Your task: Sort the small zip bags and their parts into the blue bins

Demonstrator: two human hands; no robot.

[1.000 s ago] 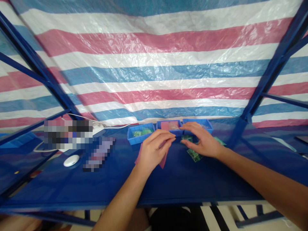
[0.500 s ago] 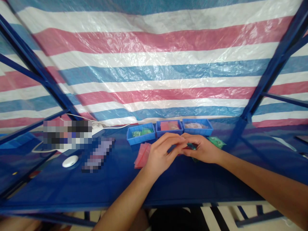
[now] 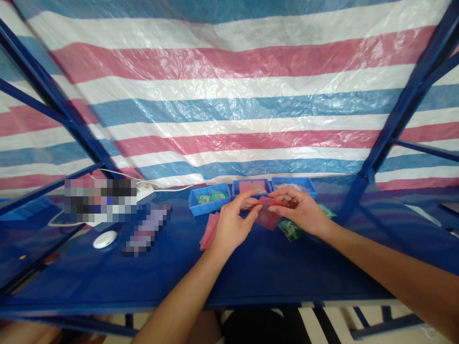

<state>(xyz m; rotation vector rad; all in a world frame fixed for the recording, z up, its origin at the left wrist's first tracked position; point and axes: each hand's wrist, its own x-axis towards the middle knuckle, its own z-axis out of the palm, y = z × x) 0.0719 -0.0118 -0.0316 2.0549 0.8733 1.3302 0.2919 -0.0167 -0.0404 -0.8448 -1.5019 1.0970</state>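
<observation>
Between my two hands hangs a small red translucent plastic bag (image 3: 268, 217), above the blue table. My left hand (image 3: 236, 217) pinches its left upper edge between thumb and fingers. Thumb and fingers of my right hand (image 3: 299, 210) close on its right upper side. Below my right hand lies a green packet (image 3: 290, 231), partly covered by the hand. Another green packet (image 3: 327, 211) shows behind my right wrist. Beside my left wrist are more red bags (image 3: 209, 232) in a flat pile, partly hidden by my arm.
Three blue bins stand in a row at the back: a left bin (image 3: 211, 206) with green packets, a middle bin (image 3: 234, 188) with red bags, a right bin (image 3: 312, 190) with whitish pieces. A white round object (image 3: 104, 240) and blurred-out items lie left on the blue table (image 3: 143, 282).
My hands have drawn slightly apart, and the red bag now shows flat between them. The green packet under my right hand is more exposed.
</observation>
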